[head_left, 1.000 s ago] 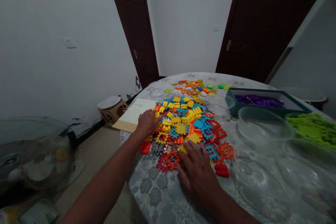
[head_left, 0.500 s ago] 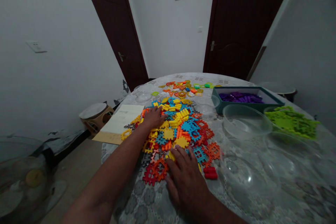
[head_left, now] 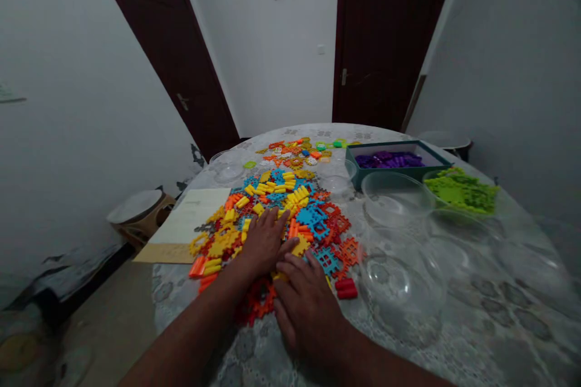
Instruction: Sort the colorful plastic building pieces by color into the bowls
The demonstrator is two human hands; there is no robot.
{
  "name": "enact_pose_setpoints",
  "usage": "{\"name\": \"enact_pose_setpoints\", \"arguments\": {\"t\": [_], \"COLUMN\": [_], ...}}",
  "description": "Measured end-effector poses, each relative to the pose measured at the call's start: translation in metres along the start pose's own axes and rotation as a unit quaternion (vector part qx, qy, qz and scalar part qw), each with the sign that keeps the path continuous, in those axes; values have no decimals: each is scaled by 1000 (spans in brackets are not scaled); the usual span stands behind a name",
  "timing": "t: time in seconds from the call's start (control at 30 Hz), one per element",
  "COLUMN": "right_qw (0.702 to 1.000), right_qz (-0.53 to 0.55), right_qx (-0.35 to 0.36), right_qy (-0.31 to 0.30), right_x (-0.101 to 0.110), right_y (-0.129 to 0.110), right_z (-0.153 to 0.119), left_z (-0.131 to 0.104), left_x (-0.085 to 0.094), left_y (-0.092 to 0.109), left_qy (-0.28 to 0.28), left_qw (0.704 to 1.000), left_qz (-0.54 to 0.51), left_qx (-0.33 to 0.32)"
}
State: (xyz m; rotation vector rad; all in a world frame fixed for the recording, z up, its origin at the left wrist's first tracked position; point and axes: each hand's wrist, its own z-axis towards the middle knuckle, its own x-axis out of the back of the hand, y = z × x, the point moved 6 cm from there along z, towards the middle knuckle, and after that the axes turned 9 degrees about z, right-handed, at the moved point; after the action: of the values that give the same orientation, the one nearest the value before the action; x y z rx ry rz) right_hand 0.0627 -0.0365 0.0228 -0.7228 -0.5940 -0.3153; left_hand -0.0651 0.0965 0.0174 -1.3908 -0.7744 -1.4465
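A pile of plastic building pieces, with blue notched pieces (head_left: 311,216), yellow tube-shaped pieces (head_left: 297,196) and red notched pieces (head_left: 336,224), spreads over the table. My left hand (head_left: 263,242) lies palm down on the middle of this pile, its fingers stretched out. Close beside it, my right hand (head_left: 306,302) rests at the near edge, fingers extended forward over the pieces. A yellow piece (head_left: 279,277) peeks out by its index finger; whatever lies beneath the palms is hidden. Red tube pieces (head_left: 346,288) sit just right of my right hand.
Clear plastic bowls (head_left: 397,202) stand to the right. Behind them is a dark green box (head_left: 351,172) of purple pieces (head_left: 388,159). Bright green pieces (head_left: 463,190) fill another bowl. A paper sheet (head_left: 188,214) lies left. More mixed pieces (head_left: 295,151) lie farther back on the patterned tablecloth (head_left: 245,338).
My left hand has come back from the far left part of the pile toward my right hand. The view has turned slightly right. My right hand stays at the near edge.
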Motion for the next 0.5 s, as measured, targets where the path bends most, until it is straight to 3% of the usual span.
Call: {"name": "enact_pose_setpoints", "arguments": {"t": [0.17,0.3,0.4,0.5], "right_qw": [994,979,973,983], "right_qz": [5,-2,-2,-5], "right_qx": [85,172,196,139], "right_qy": [71,109,121,123], "right_x": [16,37,75,131], "right_y": [-10,-28,-53,-72], "right_z": [8,20,31,35], "left_z": [18,24,13,-10], "left_x": [-8,-11,-13,-3], "left_y": [12,9,3,1], "left_qy": [-5,12,57,152], "left_qw": [1000,1000,998,984], "left_qz": [18,24,9,-48], "left_qx": [10,0,-25,-78]}}
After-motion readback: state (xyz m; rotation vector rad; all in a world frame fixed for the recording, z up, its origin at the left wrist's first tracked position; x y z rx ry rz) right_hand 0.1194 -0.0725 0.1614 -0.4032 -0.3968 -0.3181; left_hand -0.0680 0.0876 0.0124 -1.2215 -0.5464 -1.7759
